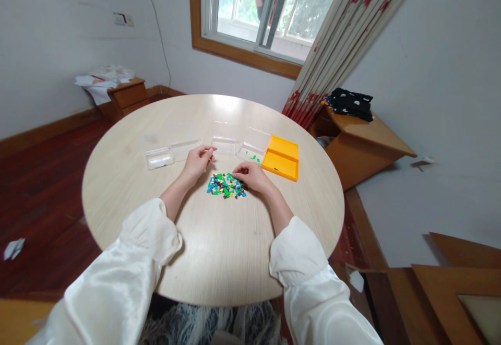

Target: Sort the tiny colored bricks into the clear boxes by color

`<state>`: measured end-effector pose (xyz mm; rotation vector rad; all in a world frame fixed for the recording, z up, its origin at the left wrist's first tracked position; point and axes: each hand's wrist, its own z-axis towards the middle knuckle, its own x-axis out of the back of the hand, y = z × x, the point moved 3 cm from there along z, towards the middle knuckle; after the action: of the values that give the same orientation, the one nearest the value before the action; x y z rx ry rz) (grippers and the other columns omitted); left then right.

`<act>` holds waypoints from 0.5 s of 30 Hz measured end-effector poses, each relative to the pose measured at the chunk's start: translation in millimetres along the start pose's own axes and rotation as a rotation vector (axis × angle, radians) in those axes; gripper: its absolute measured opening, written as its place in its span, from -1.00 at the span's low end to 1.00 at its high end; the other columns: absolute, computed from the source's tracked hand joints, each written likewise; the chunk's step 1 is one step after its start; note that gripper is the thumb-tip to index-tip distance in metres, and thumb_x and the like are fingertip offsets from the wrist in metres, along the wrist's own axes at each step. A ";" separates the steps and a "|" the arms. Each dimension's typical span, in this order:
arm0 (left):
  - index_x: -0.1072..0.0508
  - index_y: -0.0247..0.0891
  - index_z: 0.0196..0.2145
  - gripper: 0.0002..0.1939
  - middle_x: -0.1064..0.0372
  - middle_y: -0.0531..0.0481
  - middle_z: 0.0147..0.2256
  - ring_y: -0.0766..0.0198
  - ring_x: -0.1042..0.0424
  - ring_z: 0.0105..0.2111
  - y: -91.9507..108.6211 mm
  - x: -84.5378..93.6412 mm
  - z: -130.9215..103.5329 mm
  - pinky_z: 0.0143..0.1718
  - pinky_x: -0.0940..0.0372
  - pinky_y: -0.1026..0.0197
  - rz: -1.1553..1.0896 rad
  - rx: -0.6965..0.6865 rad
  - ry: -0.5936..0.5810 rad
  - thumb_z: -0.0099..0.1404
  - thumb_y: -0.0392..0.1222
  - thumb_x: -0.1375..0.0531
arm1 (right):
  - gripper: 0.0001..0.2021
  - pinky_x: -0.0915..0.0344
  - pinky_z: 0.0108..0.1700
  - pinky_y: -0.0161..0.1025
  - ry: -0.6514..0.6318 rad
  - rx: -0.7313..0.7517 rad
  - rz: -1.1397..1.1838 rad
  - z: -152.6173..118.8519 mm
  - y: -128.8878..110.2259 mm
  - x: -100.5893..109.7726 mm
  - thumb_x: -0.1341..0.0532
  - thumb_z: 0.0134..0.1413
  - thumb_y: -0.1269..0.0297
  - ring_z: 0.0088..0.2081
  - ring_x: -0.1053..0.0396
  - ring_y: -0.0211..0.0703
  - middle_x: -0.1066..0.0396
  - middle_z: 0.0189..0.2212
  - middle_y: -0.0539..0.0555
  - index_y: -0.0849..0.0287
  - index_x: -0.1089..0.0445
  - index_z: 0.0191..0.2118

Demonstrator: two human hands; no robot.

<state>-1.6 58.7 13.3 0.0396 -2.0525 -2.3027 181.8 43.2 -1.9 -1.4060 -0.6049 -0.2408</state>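
Observation:
A pile of small plastic pieces (227, 186), green, blue, brown and a few yellow, lies on the round table (219, 251). My right hand (252, 175) is at the pile's upper right edge, its fingers bent and pinched together; whatever is between them is too small to make out. Left of and above the pile, my left hand (197, 162) hovers with its fingertips slightly apart and nothing visible in them. Beyond my hands stand clear plastic boxes with raised lids. One clear box (249, 153) holds several green pieces. Beside it lies an opened yellow case (281, 158) with a small dark piece inside.
Further clear boxes stand at the far left (159, 158) and far middle (224, 145) of the table. A wooden cabinet (362, 149) with black cloth on top is to the right. Behind the table are a window and a curtain (332, 37).

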 end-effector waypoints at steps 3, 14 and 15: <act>-0.44 -0.35 -0.37 -0.65 -0.29 0.08 -0.62 0.44 -0.13 -0.67 1.0 -2.2 -1.5 -0.63 -0.01 0.34 -0.029 0.009 -0.039 0.00 0.01 -0.24 | -0.89 -0.18 -0.45 -0.35 0.041 0.035 0.059 1.1 -1.2 -0.4 -0.24 -0.15 0.30 -0.53 -0.24 -0.33 -0.36 -0.60 -0.03 0.25 -0.43 -0.48; -0.44 -0.36 -0.46 -0.63 -0.42 -0.02 -0.51 0.35 -0.35 -0.54 2.7 -13.5 -14.9 -0.43 -0.25 0.24 -0.115 0.115 -0.352 -0.14 -0.02 -0.36 | -0.85 -0.31 -0.31 -0.26 0.183 0.150 0.351 0.9 -13.7 1.0 -0.29 -0.25 0.26 -0.43 -0.36 -0.25 -0.42 -0.51 0.01 0.22 -0.41 -0.49; -0.44 -0.36 -0.46 -0.64 -0.41 -0.01 -0.52 0.34 -0.36 -0.53 2.4 -13.7 -14.9 -0.42 -0.25 0.24 -0.108 0.108 -0.358 -0.14 -0.03 -0.36 | -0.86 -0.32 -0.31 -0.26 0.182 0.149 0.364 0.5 -14.4 0.5 -0.29 -0.26 0.27 -0.44 -0.36 -0.26 -0.42 -0.52 0.00 0.22 -0.41 -0.50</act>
<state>12.9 44.5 13.7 -0.2841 -2.3936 -2.4049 174.8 41.3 10.6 -1.3061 -0.2058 -0.0300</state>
